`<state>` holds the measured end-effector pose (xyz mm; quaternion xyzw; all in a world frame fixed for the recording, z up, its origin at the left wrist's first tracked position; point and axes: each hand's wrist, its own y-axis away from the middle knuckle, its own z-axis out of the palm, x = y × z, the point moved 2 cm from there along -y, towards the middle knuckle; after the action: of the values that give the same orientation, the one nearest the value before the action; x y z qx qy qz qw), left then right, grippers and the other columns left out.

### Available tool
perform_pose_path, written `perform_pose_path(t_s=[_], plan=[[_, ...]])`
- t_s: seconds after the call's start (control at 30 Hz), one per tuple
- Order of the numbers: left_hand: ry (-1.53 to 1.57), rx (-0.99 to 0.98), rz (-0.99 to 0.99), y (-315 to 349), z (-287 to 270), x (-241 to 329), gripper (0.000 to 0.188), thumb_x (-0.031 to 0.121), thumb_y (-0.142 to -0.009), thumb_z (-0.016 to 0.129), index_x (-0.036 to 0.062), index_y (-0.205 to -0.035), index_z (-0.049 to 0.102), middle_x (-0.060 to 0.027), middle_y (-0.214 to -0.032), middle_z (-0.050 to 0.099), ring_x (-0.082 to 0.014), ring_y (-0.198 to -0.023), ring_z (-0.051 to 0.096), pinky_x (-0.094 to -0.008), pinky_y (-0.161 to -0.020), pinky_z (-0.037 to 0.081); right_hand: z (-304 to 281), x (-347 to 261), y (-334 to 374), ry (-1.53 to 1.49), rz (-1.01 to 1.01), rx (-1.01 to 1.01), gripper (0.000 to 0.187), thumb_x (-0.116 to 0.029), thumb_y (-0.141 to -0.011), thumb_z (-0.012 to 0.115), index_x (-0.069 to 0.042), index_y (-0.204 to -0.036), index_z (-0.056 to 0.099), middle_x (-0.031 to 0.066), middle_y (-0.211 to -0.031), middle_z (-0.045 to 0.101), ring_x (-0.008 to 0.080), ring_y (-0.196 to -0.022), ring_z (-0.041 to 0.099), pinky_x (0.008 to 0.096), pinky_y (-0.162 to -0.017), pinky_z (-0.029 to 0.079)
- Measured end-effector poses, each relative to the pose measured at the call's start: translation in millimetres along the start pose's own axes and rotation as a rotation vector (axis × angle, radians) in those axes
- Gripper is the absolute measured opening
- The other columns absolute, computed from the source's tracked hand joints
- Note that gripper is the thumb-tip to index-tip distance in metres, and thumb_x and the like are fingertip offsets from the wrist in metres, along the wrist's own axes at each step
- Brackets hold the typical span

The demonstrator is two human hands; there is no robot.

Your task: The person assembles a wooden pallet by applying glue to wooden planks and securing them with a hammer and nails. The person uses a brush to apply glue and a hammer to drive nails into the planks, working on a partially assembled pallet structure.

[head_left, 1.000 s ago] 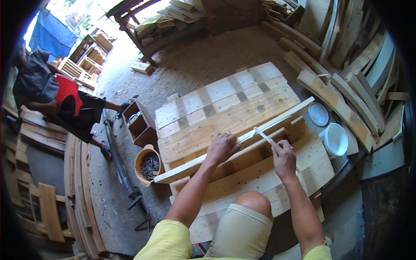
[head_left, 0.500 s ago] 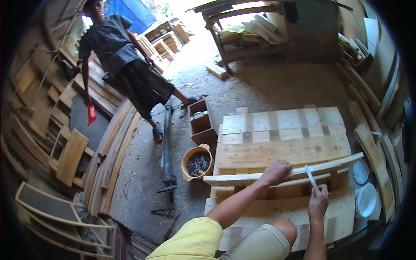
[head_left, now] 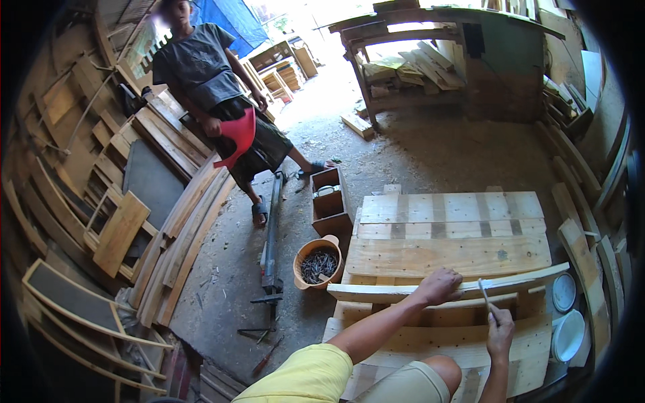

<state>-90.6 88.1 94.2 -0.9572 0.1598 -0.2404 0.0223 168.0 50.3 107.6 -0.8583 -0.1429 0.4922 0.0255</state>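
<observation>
A long pale wooden board [head_left: 383, 291] stands on edge across a low plank-topped wooden platform [head_left: 450, 255]. My left hand [head_left: 440, 285] is closed on the board near its middle, the fingers curled over the top edge. My right hand [head_left: 500, 329] grips a thin, flat tool with a whitish blade [head_left: 485, 293], like a putty knife. The blade's tip is against the board's upper edge, just right of my left hand. The handle is mostly hidden in my fist. White patches show on the board's face near the tip.
A white bucket [head_left: 568, 336] and a round lid or tub [head_left: 564, 293] stand at the right. Left of the platform are an orange basket of nails [head_left: 317, 266], a wooden box [head_left: 332, 201] and a long metal clamp [head_left: 272, 235]. Someone holding a red handsaw [head_left: 240, 136] stands beyond.
The whole view has shifted, with things sitting lower and further right. The other person has raised the red saw in front of the body. My tool's blade has turned more edge-on, still at the board.
</observation>
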Motion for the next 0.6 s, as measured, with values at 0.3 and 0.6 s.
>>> perform_pose_path(t_s=[0.3,0.6], plan=[[0.025,0.033,0.002,-4,2,-2,0.033,0.032,-0.085,0.07,0.004,-0.075,0.056,-0.0187,-0.081,0.062,-0.0395,-0.082,0.06,-0.0479,-0.075,0.048,-20,33,-1,-0.056,0.09,0.236,0.025,-0.009,-0.096,0.06,-0.001,-0.117,0.07,0.0136,-0.092,0.063,0.0244,-0.085,0.061,0.0342,-0.078,0.049],[-0.012,0.027,0.029,-1,-8,10,0.032,0.033,-0.089,0.068,0.0021,-0.085,0.06,-0.0176,-0.089,0.063,-0.0376,-0.093,0.06,-0.0456,-0.085,0.045,-16,23,-15,0.166,0.038,0.321,0.028,-0.012,-0.095,0.061,-0.006,-0.122,0.069,0.0124,-0.099,0.061,0.0314,-0.091,0.062,0.0402,-0.083,0.051]])
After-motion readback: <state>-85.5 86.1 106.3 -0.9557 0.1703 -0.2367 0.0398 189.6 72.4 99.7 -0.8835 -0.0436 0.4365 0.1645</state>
